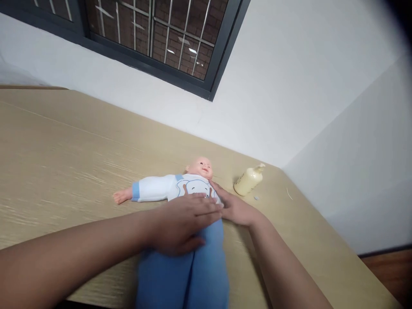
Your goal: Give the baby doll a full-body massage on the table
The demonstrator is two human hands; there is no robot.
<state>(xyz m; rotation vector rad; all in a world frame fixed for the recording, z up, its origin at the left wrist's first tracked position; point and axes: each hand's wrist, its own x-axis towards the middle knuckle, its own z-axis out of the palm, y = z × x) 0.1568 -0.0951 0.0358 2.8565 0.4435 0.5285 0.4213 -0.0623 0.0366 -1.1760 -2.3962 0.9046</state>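
Note:
A baby doll (154, 189) lies on its back on the table, in a white top with an animal print and blue trousers (206, 257). Its head (201, 167) points toward the wall. One sleeve stretches out to the left; the other arm is hidden near my right hand. Across the doll's belly lies my left hand (183, 221), open and flat, fingers pointing right. Against the doll's side on the right rests my right hand (236, 209), a finger stretched up toward the doll's neck. My left hand's fingertips cover part of it, and nothing shows in its grasp.
A cream pump bottle (249, 181) stands on the wooden table (80, 141), right of the doll. Near it lie a small pale bit (256, 198) and a thin strand (289, 194). Behind the table is a white wall (273, 86) with a barred window (154, 34).

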